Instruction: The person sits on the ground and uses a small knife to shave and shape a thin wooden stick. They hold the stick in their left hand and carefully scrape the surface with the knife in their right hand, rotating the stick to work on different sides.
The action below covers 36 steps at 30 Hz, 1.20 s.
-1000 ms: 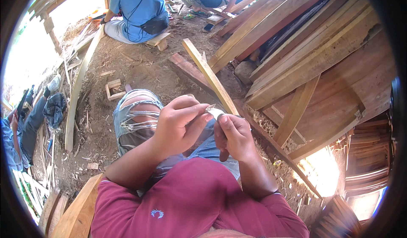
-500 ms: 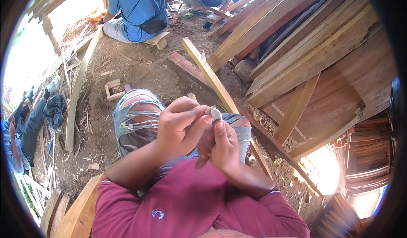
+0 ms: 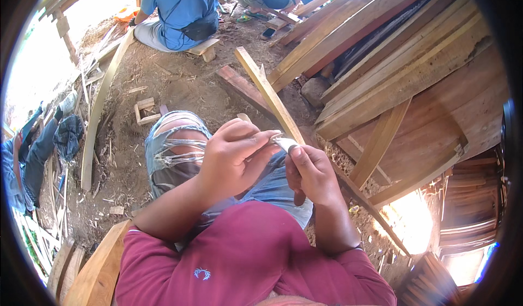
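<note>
My left hand (image 3: 231, 161) and my right hand (image 3: 311, 174) meet above my knees, both pinching a small pale, shiny object (image 3: 284, 142) between thumbs and fingertips. What the object is I cannot tell; most of it is hidden by my fingers. Below the hands are my torn blue jeans (image 3: 171, 148) and my maroon shirt (image 3: 245, 257). A long pale wooden slat (image 3: 267, 91) runs from behind my hands up toward the back.
Stacked wooden planks (image 3: 392, 61) fill the right side. Bare dirt ground (image 3: 174, 85) with wood scraps lies ahead. A person in a blue shirt (image 3: 180, 6) sits at the back, another person (image 3: 27, 153) at the left edge. A curved plank (image 3: 98, 262) lies by my left.
My right hand has shifted slightly around the small object while the left keeps its pinch; both hands stay over my knees.
</note>
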### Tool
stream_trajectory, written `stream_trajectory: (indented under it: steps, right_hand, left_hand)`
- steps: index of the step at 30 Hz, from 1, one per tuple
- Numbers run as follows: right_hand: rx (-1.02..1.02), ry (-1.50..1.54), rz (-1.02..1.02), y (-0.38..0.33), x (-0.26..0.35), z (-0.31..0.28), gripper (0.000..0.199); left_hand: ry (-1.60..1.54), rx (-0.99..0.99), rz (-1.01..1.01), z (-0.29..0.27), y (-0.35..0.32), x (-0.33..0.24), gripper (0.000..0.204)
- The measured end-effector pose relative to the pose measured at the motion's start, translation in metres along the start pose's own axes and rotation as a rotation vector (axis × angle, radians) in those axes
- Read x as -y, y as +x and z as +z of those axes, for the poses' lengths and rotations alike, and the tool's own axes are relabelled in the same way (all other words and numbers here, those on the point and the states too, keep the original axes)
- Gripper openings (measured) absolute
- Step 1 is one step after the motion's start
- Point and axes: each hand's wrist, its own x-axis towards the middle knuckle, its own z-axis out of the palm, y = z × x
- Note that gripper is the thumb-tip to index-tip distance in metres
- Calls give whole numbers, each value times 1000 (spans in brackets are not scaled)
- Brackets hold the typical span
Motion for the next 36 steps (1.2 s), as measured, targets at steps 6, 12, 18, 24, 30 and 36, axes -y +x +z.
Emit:
stream_trajectory:
  steps: [6, 12, 18, 24, 30, 36]
  right_hand:
    - [20, 10, -12, -2, -4, -1, 54]
    - [24, 0, -79, -2, -5, 2, 51]
    - [35, 19, -42, -1, -6, 2, 52]
    - [33, 181, -54, -1, -16, 21, 53]
    - [-15, 360, -142, -1, -33, 44, 51]
    - [-93, 381, -302, 3, -42, 60, 54]
  left_hand:
    - [10, -17, 13, 0, 1, 0, 29]
    - [1, -23, -9, -3, 1, 4, 28]
    - [-17, -54, 8, -2, -1, 6, 23]
    - [24, -95, 40, -3, 1, 2, 23]
    - [19, -111, 38, -3, 2, 1, 24]
    - [-10, -92, 38, -1, -1, 2, 25]
